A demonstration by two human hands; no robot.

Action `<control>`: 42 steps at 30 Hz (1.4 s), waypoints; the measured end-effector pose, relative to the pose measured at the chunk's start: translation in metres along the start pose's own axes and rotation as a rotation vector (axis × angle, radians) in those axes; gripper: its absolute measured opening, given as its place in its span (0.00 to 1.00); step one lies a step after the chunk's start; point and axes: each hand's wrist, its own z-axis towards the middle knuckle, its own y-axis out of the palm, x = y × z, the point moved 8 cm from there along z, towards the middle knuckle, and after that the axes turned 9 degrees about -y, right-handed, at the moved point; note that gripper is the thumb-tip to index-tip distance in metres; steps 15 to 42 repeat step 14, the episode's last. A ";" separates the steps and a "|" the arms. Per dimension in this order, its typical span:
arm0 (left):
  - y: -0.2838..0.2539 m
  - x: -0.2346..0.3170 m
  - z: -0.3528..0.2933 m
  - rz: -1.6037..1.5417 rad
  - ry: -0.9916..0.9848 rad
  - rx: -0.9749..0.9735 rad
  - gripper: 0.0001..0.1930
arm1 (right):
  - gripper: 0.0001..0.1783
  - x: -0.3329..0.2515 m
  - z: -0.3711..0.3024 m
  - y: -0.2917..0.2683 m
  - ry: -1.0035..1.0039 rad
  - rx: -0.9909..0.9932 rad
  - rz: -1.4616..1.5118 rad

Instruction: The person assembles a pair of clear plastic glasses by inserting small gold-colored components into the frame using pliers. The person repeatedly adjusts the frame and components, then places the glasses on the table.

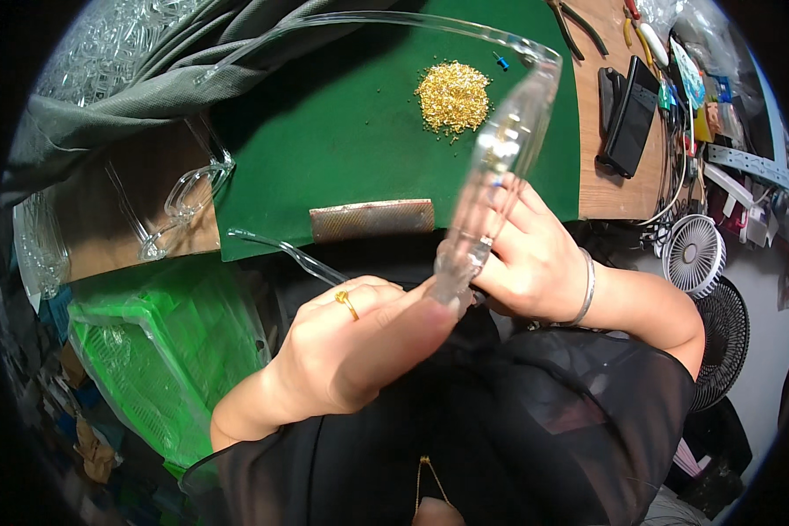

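A clear plastic eyeglass frame (510,127) is held up in front of me, somewhat blurred. One of its temples arches over the far side of the green mat, and the other temple (289,250) sticks out to the left past my knuckles. My left hand (351,342), with a gold ring, is closed on the frame's near end, thumb on top. My right hand (535,254), with a bangle at the wrist, grips the frame's right side with curled fingers. Whether a small part sits between those fingers is hidden. Beyond the frame, a heap of tiny gold screws (453,96) lies on the mat.
On the green mat (324,149) are a small blue-topped piece (501,61) and a worn block (373,219) at the near edge. More clear frames (188,197) lie left by grey cloth (105,131). A green crate (140,359), phone (631,118), pliers (579,26) and white fan (694,254) surround me.
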 end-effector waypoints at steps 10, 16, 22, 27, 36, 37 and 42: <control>0.004 -0.017 -0.016 -0.179 0.018 0.141 0.20 | 0.10 0.004 0.002 -0.001 0.037 -0.062 0.015; -0.008 0.005 -0.003 -0.064 0.090 0.290 0.20 | 0.10 0.009 0.000 0.001 0.055 -0.076 0.065; -0.008 0.005 -0.003 -0.064 0.090 0.290 0.20 | 0.10 0.009 0.000 0.001 0.055 -0.076 0.065; -0.008 0.005 -0.003 -0.064 0.090 0.290 0.20 | 0.10 0.009 0.000 0.001 0.055 -0.076 0.065; -0.008 0.005 -0.003 -0.064 0.090 0.290 0.20 | 0.10 0.009 0.000 0.001 0.055 -0.076 0.065; -0.008 0.005 -0.003 -0.064 0.090 0.290 0.20 | 0.10 0.009 0.000 0.001 0.055 -0.076 0.065; -0.008 0.005 -0.003 -0.064 0.090 0.290 0.20 | 0.10 0.009 0.000 0.001 0.055 -0.076 0.065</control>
